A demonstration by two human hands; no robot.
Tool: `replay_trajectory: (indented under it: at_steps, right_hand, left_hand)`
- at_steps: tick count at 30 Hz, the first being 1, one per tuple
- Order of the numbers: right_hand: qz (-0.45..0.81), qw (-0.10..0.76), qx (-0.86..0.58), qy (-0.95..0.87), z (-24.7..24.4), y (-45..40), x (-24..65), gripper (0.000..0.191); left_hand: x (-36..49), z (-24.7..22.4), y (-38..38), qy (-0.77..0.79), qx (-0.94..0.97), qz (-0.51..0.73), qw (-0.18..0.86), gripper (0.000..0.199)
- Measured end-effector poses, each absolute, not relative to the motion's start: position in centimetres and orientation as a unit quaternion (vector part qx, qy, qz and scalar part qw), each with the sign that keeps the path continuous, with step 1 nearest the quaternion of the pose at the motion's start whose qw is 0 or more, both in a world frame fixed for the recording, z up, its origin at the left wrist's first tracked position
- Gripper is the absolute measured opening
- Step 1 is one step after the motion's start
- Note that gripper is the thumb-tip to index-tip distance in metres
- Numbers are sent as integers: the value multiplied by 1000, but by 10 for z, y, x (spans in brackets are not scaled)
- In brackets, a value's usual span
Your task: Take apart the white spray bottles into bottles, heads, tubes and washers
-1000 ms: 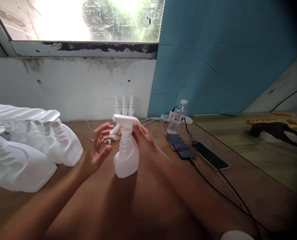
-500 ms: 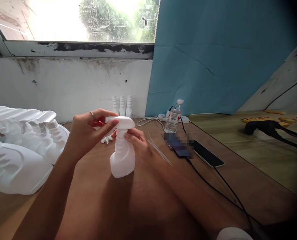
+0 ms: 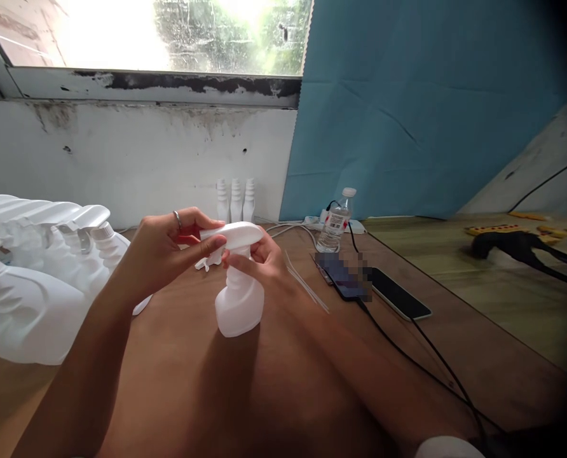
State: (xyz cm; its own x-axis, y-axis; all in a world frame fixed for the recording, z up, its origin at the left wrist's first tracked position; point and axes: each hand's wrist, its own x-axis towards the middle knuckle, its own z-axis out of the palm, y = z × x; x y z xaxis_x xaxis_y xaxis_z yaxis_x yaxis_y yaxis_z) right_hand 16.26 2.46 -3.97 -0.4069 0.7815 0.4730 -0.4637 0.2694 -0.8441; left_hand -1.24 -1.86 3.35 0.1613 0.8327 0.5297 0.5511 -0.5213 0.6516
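A white spray bottle (image 3: 239, 304) stands upright on the brown table before me, topped by a white trigger spray head (image 3: 243, 235). My left hand (image 3: 181, 238), with a ring on one finger, pinches the nozzle end of the spray head between thumb and fingers. Around the neck, just beneath the head, the fingers of my right hand (image 3: 263, 259) are closed; they hide the collar. Small white plastic parts (image 3: 210, 259) lie on the table behind my left hand. Thin clear tubes (image 3: 307, 283) rest to the right of my right hand.
Several white spray bottles (image 3: 30, 305) crowd the table's left side. Three slim white bottles (image 3: 236, 200) stand by the wall. At right are a clear water bottle (image 3: 335, 222), a phone (image 3: 343, 277), another dark phone (image 3: 398, 292) and black cables (image 3: 407, 362).
My right hand has moved up the bottle's neck to just under the spray head. My left hand keeps its pinch on the nozzle end. The view has shifted slightly.
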Motion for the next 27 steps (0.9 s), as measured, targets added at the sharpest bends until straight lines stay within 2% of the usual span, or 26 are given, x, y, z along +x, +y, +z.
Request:
replay_trajectory:
  at_steps: [5, 9, 14, 24, 27]
  right_hand:
    - [583, 525, -125, -608, -39, 20, 161, 40]
    - [563, 544, -154, -602, -41, 21, 163, 45]
    - [609, 475, -130, -622, -47, 24, 165, 40]
    - [594, 514, -175, -594, -51, 19, 159, 38]
    - [595, 510, -146, -604, -50, 18, 160, 39]
  left_hand:
    - [-14, 34, -20, 455, 756, 439, 167, 27]
    - [-15, 34, -21, 458, 760, 434, 154, 27]
    - [-16, 34, -20, 468, 760, 432, 131, 27]
    - [-19, 33, -19, 460, 763, 435, 130, 26]
    - [-19, 33, -20, 460, 764, 434, 128, 24]
